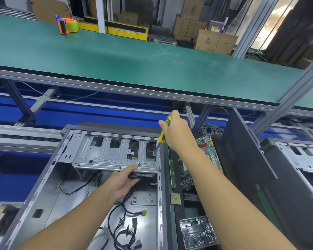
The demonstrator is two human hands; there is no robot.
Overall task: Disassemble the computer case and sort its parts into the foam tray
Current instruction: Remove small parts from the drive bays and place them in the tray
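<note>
Right fingers [175, 116] grip screwdriver [161, 138], its tip on drive cage [105, 156].

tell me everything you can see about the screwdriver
The screwdriver has a yellow-and-green handle, plastic by its look, with a red spot near the top, and a thin grey metal shaft. The right hand grips the handle's upper part. It stands tilted, handle leaning right, tip down on the right rear corner of the grey metal drive bracket inside the open computer case.
</note>
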